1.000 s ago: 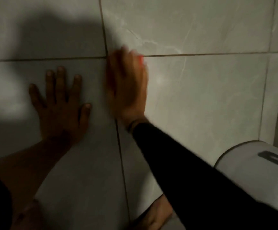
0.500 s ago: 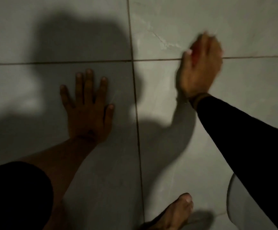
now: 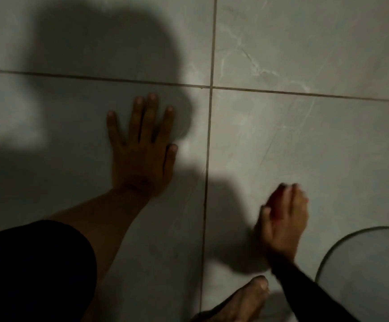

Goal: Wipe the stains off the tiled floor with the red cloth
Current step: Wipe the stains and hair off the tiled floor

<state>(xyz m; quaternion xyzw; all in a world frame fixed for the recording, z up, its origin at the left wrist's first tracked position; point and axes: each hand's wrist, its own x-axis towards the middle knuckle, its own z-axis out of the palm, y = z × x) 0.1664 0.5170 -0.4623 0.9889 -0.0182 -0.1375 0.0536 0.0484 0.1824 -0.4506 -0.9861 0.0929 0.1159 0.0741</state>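
My left hand (image 3: pixel 142 145) lies flat on the grey tiled floor (image 3: pixel 305 140), fingers spread, holding nothing. My right hand (image 3: pixel 284 219) presses down on the right-hand tile near the bottom, closed over the red cloth (image 3: pixel 276 205). Only a small red patch of the cloth shows between thumb and fingers. The hand is blurred. In this dim light I can make out no stains on the tiles.
A white rounded object (image 3: pixel 363 275) sits at the bottom right, close to my right forearm. A bare foot (image 3: pixel 240 300) rests on the floor just below my right hand. Dark grout lines (image 3: pixel 208 159) cross beside my left hand. Heavy shadows cover the left tiles.
My right hand with the cloth swept from the grout crossing to the right, then back toward me down the right-hand tile. My left hand stayed planted.
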